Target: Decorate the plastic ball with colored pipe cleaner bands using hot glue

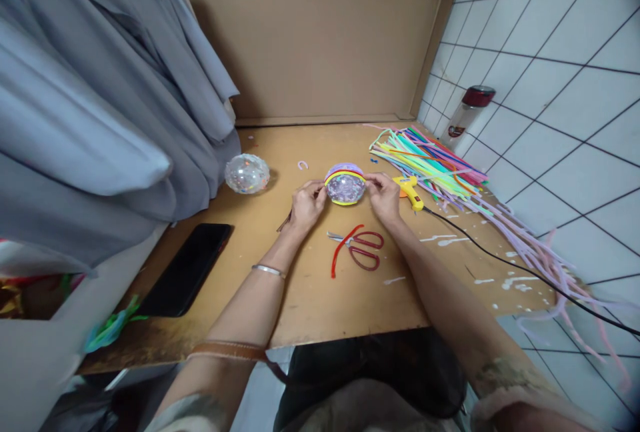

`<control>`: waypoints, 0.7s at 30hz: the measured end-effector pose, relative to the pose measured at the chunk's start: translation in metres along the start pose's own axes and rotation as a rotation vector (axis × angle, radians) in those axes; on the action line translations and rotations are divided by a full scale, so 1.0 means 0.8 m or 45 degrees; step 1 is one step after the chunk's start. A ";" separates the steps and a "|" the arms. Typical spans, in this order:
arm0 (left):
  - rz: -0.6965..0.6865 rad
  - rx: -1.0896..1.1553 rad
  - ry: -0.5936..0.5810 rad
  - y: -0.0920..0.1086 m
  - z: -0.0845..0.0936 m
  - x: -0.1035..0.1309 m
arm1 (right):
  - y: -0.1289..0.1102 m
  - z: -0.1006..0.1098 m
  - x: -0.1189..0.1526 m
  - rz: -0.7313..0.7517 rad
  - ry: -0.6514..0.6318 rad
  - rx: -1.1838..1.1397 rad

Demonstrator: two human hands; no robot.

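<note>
My left hand (309, 205) and right hand (384, 197) pinch the banded ball (346, 189) at its left and right edges, the best hold, I judge, for something light, slippery and crushable.

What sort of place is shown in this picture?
Probably a small craft corner beside a tiled wall: a glue gun, scissors and a pile of colourful strips lie on the table.

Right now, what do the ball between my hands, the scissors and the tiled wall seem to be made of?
Ball: probably glossy plastic, from its highlights and translucent look; glass is possible.
Scissors: blades probably shiny metal, from their silvery gleam; red handles look like smooth plastic.
Tiled wall: perhaps glazed ceramic, from pale squares and dark joint lines.
</note>
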State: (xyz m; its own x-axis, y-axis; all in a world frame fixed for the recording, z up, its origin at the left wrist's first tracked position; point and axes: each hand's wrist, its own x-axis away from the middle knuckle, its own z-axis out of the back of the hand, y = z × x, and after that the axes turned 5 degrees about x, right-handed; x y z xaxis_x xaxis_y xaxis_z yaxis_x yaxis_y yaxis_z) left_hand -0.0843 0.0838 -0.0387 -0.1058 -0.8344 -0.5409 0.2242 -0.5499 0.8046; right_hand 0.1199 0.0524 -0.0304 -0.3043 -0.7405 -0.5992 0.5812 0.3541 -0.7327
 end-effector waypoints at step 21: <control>-0.072 -0.079 -0.013 -0.002 0.000 0.000 | 0.002 0.005 0.001 0.064 -0.033 0.109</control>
State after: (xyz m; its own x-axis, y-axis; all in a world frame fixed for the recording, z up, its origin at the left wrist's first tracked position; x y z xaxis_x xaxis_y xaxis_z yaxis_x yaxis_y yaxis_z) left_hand -0.0851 0.0851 -0.0400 -0.1298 -0.8026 -0.5822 0.2771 -0.5931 0.7559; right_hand 0.1235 0.0499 -0.0308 -0.2542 -0.7376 -0.6255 0.6579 0.3422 -0.6709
